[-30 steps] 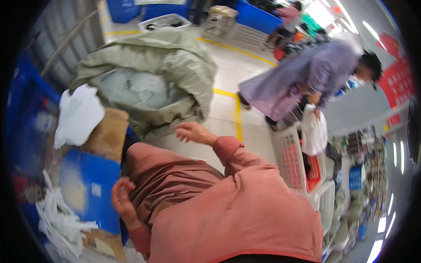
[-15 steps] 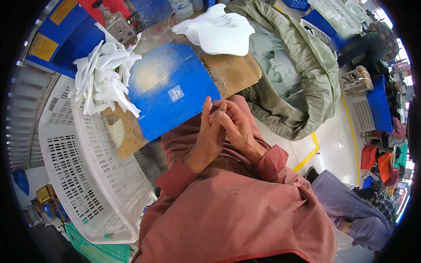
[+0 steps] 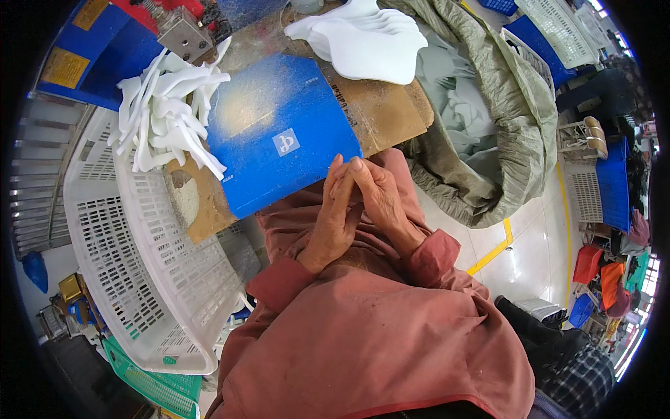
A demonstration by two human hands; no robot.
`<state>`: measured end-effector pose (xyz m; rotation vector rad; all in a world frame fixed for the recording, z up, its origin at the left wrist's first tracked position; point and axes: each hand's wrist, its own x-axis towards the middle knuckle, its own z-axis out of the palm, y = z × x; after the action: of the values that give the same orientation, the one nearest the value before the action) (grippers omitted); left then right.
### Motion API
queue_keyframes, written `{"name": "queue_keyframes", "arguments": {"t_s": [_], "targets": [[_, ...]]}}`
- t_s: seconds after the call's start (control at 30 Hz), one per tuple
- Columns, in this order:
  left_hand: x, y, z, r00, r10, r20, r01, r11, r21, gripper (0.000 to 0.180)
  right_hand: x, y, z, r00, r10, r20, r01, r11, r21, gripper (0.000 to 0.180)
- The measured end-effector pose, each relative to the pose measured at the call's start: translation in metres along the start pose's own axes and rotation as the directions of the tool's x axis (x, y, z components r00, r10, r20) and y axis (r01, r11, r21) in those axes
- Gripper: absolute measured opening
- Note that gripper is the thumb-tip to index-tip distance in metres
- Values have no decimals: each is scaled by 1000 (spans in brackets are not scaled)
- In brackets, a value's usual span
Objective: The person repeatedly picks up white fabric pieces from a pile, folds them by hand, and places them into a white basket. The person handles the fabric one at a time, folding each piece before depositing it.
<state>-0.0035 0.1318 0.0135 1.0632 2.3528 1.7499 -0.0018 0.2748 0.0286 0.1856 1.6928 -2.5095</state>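
My left hand (image 3: 333, 222) and my right hand (image 3: 384, 204) are clasped together above my lap, just off the front edge of the table. Their fingers are closed against each other, thumbs upward, and nothing shows between them. In front of them lies a blue cardboard sheet (image 3: 283, 171), dusted with pale powder, on top of brown cardboard (image 3: 380, 115). Beyond it, a stack of white curved foam-like pieces (image 3: 373, 56) rests at the far right of the table. To the left sits a loose heap of narrow white offcuts (image 3: 167, 112).
A large greenish sack (image 3: 520, 105) holding pale pieces (image 3: 460, 105) stands open at the right. White perforated baskets (image 3: 118, 251) are at my left. A metal machine block (image 3: 185, 35) stands at the far left. People and crates occupy the right background.
My hands stay together, with the right fingers shifted slightly and the thumbs closer. The view has turned a little. A person at the lower right has moved.
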Motion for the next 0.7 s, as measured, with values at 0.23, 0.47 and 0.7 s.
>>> {"name": "queue_keyframes", "arguments": {"t_s": [0.23,0.47,0.7], "targets": [[-5,-9,-6,990,-139,-2,136,972,-190,78,-7,0,0,998,-37,50,39,999,-37,45],[-11,-12,-15,995,-95,-3,93,982,-165,75,-3,15,2,1000,19,0,-19,987,161,29],[-24,-7,-26,991,-129,29,132,983,-132,73,2,25,7,1000,-5,30,2,995,100,12]]}}
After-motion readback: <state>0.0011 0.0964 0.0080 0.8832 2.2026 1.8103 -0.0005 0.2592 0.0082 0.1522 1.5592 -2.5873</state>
